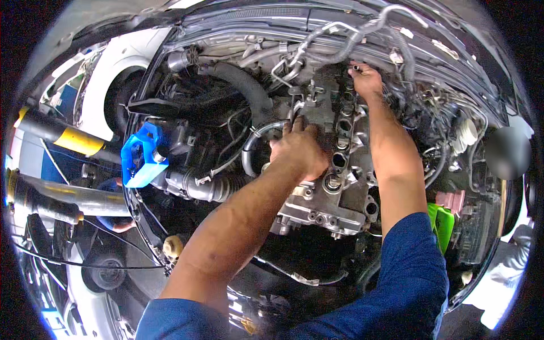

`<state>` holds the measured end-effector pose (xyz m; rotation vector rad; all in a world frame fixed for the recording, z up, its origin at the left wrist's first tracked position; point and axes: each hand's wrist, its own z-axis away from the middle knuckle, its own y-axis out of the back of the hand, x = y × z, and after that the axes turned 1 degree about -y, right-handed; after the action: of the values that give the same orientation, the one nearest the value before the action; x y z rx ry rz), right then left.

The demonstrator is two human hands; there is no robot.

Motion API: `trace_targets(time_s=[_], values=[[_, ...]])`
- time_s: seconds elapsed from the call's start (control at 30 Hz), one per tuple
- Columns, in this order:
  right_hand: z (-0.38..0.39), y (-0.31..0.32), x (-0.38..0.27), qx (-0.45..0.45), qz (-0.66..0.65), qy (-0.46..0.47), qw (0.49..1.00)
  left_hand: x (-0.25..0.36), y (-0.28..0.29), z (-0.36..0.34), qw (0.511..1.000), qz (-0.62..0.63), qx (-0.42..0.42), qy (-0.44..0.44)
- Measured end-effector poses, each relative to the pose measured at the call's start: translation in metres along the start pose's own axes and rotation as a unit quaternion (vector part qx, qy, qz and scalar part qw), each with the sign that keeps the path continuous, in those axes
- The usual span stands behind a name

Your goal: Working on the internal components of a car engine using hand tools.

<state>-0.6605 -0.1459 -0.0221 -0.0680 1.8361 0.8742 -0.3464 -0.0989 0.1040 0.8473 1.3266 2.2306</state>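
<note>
An engine [305,212] with its upper side exposed fills the middle of the bay. My left hand [300,148] rests on its top, fingers stretched forward and apart, beside a curved metal-coloured pipe [247,150]. Farther off, at the engine's back end, my right hand [368,82] is closed, thumb and fingers pinched round a small round-ended metal piece [356,68]. Its exact kind is too small to tell. A row of round openings [339,161] runs along the engine between my two arms. What lies under my left palm is hidden.
Hoses and metal pipes [340,51] arch over the back. On the left are a blue plastic part [143,156], a ribbed intake hose [218,187] and yellow-black posts [73,139]. A bright green container [441,226] stands right of my right sleeve. Part of another person shows at far left.
</note>
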Motion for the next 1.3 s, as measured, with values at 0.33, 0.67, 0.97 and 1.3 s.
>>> trace_targets(time_s=[0.33, 0.67, 0.97, 1.3], values=[[-0.029, -0.038, 0.029, 0.036, -0.104, 0.135, 0.985, -0.008, -0.005, 0.001, 0.999, 0.030, 0.043, -0.016], [-0.034, -0.033, 0.047, 0.099, -0.095, 0.143, 0.980, -0.009, -0.006, -0.001, 0.999, 0.032, 0.032, -0.019], [-0.036, -0.039, 0.058, 0.066, -0.215, 0.118, 0.967, -0.009, -0.009, -0.003, 0.998, 0.037, 0.042, -0.018], [-0.065, -0.038, 0.021, -0.075, 0.402, 0.077, 0.909, -0.010, -0.010, -0.005, 0.999, 0.014, 0.045, -0.022]])
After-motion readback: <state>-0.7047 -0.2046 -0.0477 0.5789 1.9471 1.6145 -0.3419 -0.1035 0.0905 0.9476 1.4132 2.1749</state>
